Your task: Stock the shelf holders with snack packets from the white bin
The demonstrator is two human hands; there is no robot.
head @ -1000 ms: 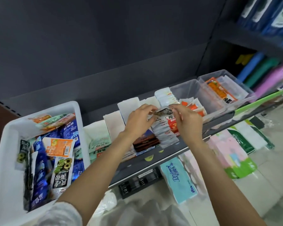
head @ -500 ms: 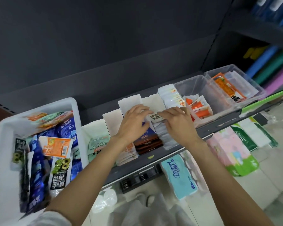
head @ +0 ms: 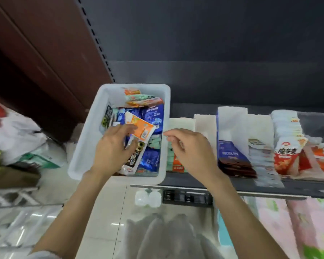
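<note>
Two bare forearms reach up from the bottom edge toward a shop shelf. The left hand (head: 112, 148) is inside the white bin (head: 86, 139), at about 10 o'clock from the picture's center, its fingers spread over the packets. Its fingertips touch an orange-and-white snack packet (head: 141, 128) lying tilted on top of the pile; whether it is actually grasping the packet cannot be told. The right hand (head: 191, 148) hovers at about 2 o'clock from the left hand, just beside the bin's right wall, fingers loosely curled and holding nothing.

The bin sits on the dark shelf (head: 204, 181) at its left end and is filled with blue, green and orange packets. At 3 o'clock from the bin, a row of white holders (head: 232, 116) stands on the shelf, with green, orange, dark blue and white packets stacked in them. A red-and-white packet (head: 286, 157) stands farther right. Behind everything rises a dark back panel (head: 213, 43); at 9 o'clock lie white plastic bags (head: 13, 131).
</note>
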